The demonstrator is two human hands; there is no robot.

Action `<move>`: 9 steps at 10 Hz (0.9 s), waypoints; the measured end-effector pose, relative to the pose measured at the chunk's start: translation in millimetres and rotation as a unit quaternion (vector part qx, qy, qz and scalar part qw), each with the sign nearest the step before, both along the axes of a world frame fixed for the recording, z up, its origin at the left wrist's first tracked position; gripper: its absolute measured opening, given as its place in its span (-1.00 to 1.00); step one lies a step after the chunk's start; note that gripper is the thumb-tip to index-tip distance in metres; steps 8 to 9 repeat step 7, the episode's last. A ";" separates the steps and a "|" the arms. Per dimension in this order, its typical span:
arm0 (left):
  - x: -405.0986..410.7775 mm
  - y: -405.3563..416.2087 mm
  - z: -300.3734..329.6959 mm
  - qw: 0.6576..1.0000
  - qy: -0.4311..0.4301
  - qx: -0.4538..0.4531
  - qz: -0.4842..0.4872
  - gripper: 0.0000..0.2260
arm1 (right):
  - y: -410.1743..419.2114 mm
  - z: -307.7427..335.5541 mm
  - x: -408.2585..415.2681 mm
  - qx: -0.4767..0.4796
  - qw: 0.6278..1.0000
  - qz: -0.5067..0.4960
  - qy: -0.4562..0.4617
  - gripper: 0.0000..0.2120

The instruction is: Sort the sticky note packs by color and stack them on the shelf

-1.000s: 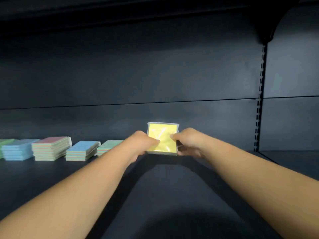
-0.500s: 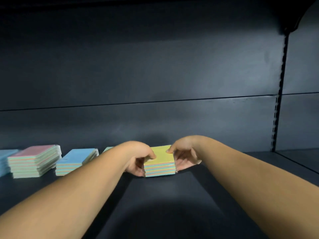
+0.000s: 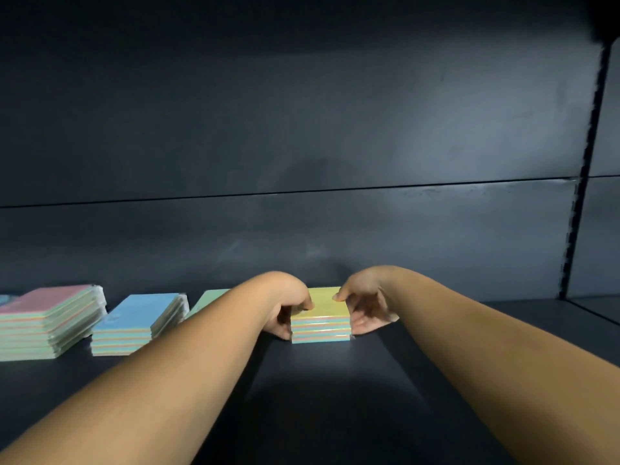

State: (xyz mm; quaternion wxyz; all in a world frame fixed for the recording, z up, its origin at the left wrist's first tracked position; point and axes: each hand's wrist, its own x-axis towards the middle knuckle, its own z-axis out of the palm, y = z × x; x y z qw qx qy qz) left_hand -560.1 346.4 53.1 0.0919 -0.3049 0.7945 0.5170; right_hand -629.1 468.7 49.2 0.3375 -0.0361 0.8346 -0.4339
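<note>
While the yellow-topped stack rests flat on the shelf, I see it held between both hands: the left hand grips its left side, thumb curled onto the top pack, and the right hand grips its right side, one fingertip on the top edge. To the left of the left hand I read a green-topped stack partly behind the forearm, then a blue-topped stack, then a pink-topped stack.

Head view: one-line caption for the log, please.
Left hand and right hand set yellow-topped stack on shelf beside blue-topped stack.
</note>
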 end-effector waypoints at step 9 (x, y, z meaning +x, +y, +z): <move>48.4 5.7 8.5 0.905 0.228 -0.357 -0.041 -0.58 | 18.1 -5.6 52.3 0.000 0.931 -0.110 0.349 -0.73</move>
